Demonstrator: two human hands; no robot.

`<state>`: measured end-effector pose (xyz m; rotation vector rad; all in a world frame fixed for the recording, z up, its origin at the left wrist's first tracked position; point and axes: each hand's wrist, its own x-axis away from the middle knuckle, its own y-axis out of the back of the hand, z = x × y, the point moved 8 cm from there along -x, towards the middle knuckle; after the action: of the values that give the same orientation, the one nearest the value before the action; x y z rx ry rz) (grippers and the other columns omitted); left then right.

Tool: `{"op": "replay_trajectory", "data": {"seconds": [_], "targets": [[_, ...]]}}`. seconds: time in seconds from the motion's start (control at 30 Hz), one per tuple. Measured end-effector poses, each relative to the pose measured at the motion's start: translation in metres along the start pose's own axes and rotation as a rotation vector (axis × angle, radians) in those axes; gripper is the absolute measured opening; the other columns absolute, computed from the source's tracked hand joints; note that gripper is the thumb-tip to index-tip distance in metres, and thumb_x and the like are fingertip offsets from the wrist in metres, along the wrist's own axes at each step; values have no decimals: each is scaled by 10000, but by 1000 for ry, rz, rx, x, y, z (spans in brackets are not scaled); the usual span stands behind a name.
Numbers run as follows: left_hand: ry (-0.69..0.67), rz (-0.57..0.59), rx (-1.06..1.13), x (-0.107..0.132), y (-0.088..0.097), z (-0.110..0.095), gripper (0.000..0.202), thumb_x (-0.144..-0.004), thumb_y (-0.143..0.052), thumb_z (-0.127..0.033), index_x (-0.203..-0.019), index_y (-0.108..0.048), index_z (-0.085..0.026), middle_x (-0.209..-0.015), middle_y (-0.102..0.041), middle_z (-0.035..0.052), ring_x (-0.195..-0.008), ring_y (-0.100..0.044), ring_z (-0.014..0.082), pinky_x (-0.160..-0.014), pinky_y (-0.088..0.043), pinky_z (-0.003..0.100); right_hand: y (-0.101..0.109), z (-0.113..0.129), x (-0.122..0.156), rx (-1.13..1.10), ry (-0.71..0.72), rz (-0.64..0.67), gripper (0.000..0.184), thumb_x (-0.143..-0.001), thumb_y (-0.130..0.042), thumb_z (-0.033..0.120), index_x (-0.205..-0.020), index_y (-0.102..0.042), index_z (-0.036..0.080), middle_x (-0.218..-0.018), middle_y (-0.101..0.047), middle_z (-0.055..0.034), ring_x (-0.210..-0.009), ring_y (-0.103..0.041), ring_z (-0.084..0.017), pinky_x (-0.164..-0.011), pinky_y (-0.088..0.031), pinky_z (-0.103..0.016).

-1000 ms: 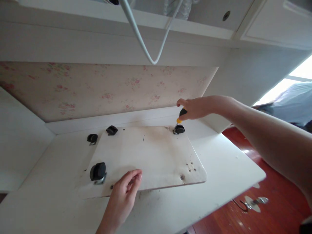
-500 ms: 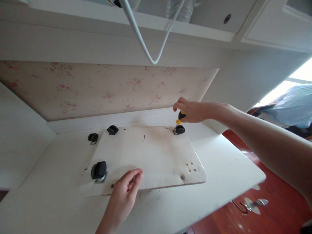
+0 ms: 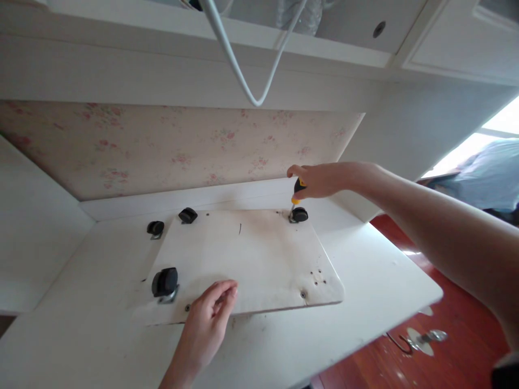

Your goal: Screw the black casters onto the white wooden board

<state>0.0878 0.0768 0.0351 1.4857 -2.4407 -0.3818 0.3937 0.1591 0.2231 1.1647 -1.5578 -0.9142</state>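
My right hand (image 3: 314, 181) is closed round a black-and-yellow screwdriver (image 3: 299, 186). Its shaft points down to the metal plate of a black caster (image 3: 300, 214) at the board's far right corner. The white board (image 3: 251, 259) lies flat, with a black caster (image 3: 187, 215) at its far left corner and a larger-looking one (image 3: 165, 282) at the near left. Screw holes (image 3: 318, 277) mark the near right corner, where no caster stands. Over the board's near edge, my left hand (image 3: 211, 319) has its fingers curled together; whatever they may hold is hidden.
A loose caster (image 3: 155, 228) sits on the white desktop (image 3: 377, 286) left of the board. A white cable (image 3: 255, 100) hangs down from the shelf above. Floral wallpaper (image 3: 203, 146) covers the back wall. Beyond the desk's right edge is red wooden floor (image 3: 365, 362) with a metal object (image 3: 424, 339).
My right hand has turned slightly with the screwdriver, which now leans a little more to the left at its handle. My left hand and the casters stay where they were.
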Motion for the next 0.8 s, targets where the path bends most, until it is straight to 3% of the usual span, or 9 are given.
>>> {"op": "replay_trajectory", "data": {"seconds": [0.1,0.2,0.37,0.47,0.67,0.8], "targets": [[11,12,-3,-1,-1,1,442,-920,-554,-549,-1117,-724,-191,-1159,-740,116,-1032,-706,222,-878,-567,271,2,0,0,71,-26,2,489,-898,-525,523,-1282,-585,226,-1076,-707,-179,-950,-663,-361,-748,-453,-458],[13,10,-6,-1,-1,1,440,-920,-552,-552,-1100,-725,-189,-1160,-740,119,-1038,-705,224,-886,-564,273,7,-3,-2,133,-100,-42,555,-919,-424,617,-1169,-650,176,-1067,-690,-243,-1030,-627,-445,-766,-432,-525],[0,3,-6,-2,0,-1,436,-923,-543,-546,-1091,-729,-189,-1149,-744,116,-1027,-709,227,-864,-571,270,4,3,-2,94,-19,18,548,-851,-590,562,-1314,-550,272,-995,-727,-130,-863,-670,-318,-706,-452,-419],[-8,5,-8,-2,-1,-2,435,-926,-539,-543,-1093,-728,-188,-1154,-741,121,-1021,-710,227,-861,-573,273,7,4,-2,115,-16,-13,494,-874,-563,531,-1279,-589,250,-963,-721,-157,-904,-664,-358,-734,-445,-460],[-18,-12,-23,-2,0,-4,426,-925,-537,-546,-1059,-732,-192,-1130,-747,122,-981,-718,226,-839,-581,283,12,4,-10,110,-89,-147,606,-851,-459,745,-1110,-717,262,-946,-714,-175,-1011,-634,-429,-808,-422,-530],[-23,-9,-26,-2,0,-5,412,-929,-532,-542,-1027,-735,-198,-1127,-746,117,-995,-713,226,-842,-577,276,8,2,-8,15,-66,-98,635,-845,-526,692,-1290,-618,248,-973,-723,-173,-923,-659,-385,-764,-440,-489]]}}
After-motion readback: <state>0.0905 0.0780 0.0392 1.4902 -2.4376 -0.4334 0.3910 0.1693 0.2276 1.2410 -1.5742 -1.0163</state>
